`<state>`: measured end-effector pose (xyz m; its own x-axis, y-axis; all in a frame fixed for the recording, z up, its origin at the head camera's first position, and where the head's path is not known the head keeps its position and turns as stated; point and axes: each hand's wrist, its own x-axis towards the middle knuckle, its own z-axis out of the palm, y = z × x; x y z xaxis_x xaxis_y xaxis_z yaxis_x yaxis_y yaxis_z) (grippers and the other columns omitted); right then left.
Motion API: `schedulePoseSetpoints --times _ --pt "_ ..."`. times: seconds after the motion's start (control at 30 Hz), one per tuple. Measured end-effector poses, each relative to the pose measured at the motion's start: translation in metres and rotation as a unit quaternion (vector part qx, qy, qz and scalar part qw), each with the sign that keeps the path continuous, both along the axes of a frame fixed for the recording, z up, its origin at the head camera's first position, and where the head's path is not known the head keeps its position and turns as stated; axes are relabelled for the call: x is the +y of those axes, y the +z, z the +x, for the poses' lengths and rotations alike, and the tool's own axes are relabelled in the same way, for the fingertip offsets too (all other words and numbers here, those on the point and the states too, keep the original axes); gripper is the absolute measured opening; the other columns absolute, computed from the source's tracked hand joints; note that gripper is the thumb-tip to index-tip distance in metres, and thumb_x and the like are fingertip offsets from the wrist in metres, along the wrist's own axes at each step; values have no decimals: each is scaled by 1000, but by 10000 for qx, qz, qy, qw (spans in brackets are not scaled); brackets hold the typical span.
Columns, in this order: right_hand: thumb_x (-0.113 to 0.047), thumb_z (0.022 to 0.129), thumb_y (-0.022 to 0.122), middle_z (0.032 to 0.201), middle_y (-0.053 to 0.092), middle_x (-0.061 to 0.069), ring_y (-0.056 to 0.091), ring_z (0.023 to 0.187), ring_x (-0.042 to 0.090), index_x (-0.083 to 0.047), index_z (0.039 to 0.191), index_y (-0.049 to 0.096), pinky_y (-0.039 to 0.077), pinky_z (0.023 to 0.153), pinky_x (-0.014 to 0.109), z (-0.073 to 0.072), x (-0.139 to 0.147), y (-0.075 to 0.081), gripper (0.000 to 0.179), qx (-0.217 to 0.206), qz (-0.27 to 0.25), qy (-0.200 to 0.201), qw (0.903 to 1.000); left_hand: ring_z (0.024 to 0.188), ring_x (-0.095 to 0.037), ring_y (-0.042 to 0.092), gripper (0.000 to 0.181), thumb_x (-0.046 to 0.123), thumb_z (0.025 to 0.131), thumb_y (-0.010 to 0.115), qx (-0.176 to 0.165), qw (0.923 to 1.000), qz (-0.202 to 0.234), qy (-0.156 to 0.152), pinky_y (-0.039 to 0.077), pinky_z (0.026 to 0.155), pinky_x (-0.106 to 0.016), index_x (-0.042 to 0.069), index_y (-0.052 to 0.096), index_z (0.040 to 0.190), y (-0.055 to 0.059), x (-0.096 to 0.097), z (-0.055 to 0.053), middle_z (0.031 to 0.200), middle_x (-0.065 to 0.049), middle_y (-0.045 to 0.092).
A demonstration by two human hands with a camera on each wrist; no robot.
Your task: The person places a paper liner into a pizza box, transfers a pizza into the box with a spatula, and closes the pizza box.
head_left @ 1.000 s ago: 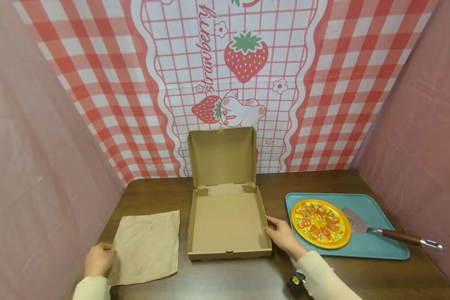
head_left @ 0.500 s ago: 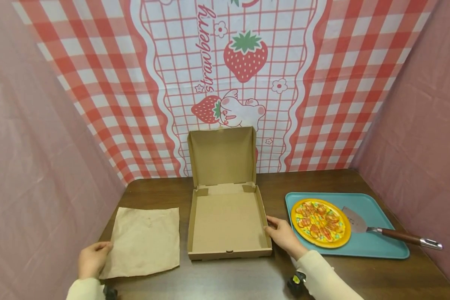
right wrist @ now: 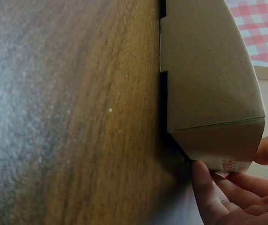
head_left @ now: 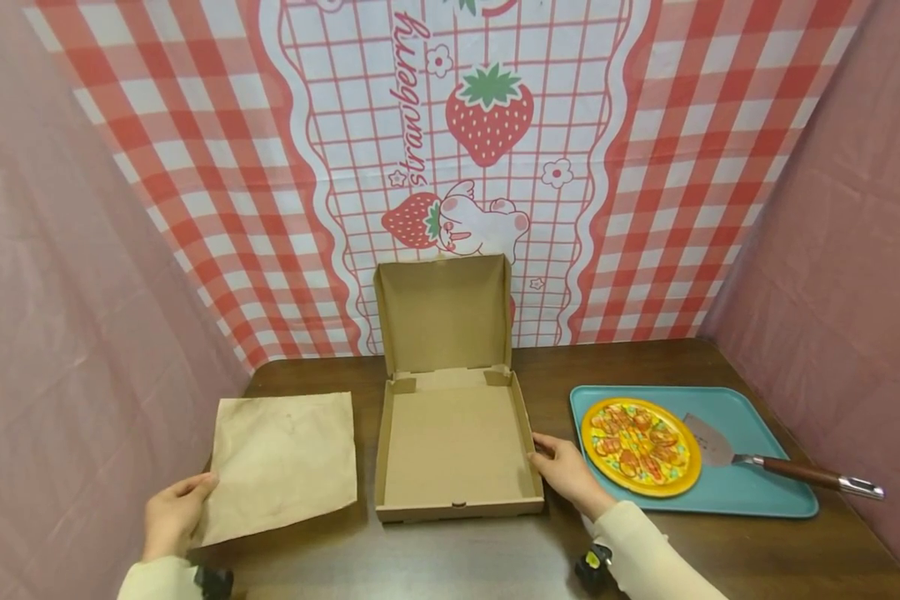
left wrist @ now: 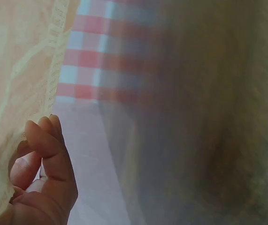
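My left hand (head_left: 172, 512) pinches the left edge of a sheet of brown paper (head_left: 285, 462), which is tilted, its near side lifted off the table. In the left wrist view, the thumb and fingertips of that hand (left wrist: 47, 173) meet at the paper's edge (left wrist: 54, 51), where small print shows. An open cardboard pizza box (head_left: 457, 510) stands in the middle with its lid upright; nothing lies inside. My right hand (head_left: 567, 475) grips the box's right wall, the thumb inside and fingers outside, as the right wrist view shows on the box side (right wrist: 213, 145).
On the right, a teal tray (head_left: 765, 417) bears a pizza (head_left: 641, 447) with a yellow rim and a pizza server (head_left: 795, 472), whose handle sticks out past the tray's edge. A checked strawberry cloth (head_left: 671, 208) hangs behind the brown table (head_left: 420, 562), with pink cloth at both sides.
The left hand has moved slightly leftward and raised the paper, which has shifted up and away in the head view. My right hand and the box have stayed put.
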<state>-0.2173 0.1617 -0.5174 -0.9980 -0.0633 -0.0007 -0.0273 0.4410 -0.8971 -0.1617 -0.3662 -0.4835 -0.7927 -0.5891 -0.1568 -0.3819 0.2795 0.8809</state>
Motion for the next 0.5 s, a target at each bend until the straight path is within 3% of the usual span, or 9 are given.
schedulePoseSetpoints --times 0.13,0.23,0.4,0.5 --pt "0 90 59 126 60 32 64 109 32 18 130 52 54 84 29 0 0 0 44 -7 44 -38 10000 44 0 42 37 15 92 65 169 9967 790 69 40 40 -19 37 63 62 10 5 -3 55 15 49" --pt "0 91 58 127 60 32 63 112 33 17 130 52 54 86 30 1 0 1 44 -21 91 -63 9999 41 2 38 39 16 92 66 236 9924 1206 63 37 38 -17 38 64 61 18 11 -6 51 16 45" --pt "-1 92 57 131 57 32 60 117 35 16 131 51 54 89 30 3 -1 2 44 -97 29 -34 9999 46 2 39 33 24 93 67 150 9904 1360 -186 37 43 -17 41 66 64 28 22 -10 57 20 50" --pt "0 92 57 132 56 32 60 117 35 16 132 51 54 88 28 3 -1 2 44 -131 -39 -30 9999 51 5 43 28 25 93 68 229 9850 1675 -348 40 47 -15 40 68 69 32 32 -13 62 21 56"
